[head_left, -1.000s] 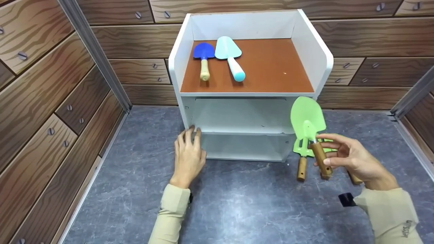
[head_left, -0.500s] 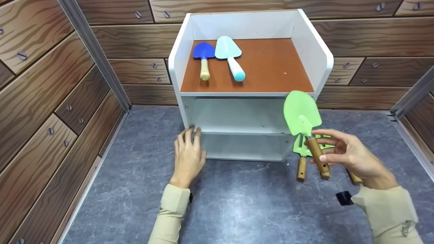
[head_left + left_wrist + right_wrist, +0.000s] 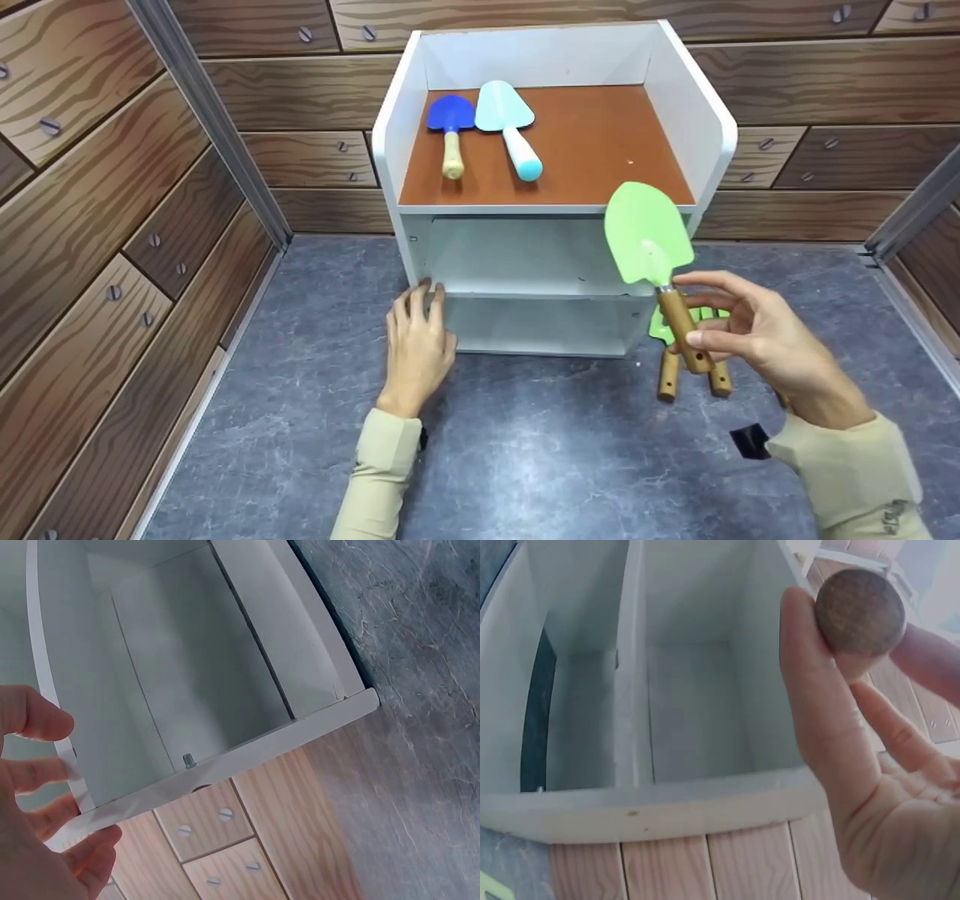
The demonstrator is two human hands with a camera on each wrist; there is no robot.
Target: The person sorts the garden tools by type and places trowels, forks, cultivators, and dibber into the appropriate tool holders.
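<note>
In the head view my right hand (image 3: 765, 345) pinches the wooden handle of a light green hand trowel (image 3: 646, 232). Its blade points up before the cabinet's right front side. The handle's round end (image 3: 860, 613) shows between fingers and thumb in the right wrist view. My left hand (image 3: 420, 349) holds the front edge of the white shelf cabinet (image 3: 398, 244) at its left side, fingers on both faces of the panel in the left wrist view. On the brown top lie a blue hand trowel (image 3: 451, 114) and a light turquoise trowel (image 3: 501, 106).
On the grey floor (image 3: 525, 457), right of the cabinet, lie green garden tools with wooden handles (image 3: 667, 375), partly hidden by my right hand. The cabinet has two open compartments. Wood-patterned walls (image 3: 817, 86) stand behind and at both sides.
My right hand has raised the green trowel and brought it leftward, toward the cabinet. More of the tool handles on the floor shows beneath it. My left hand has stayed put.
</note>
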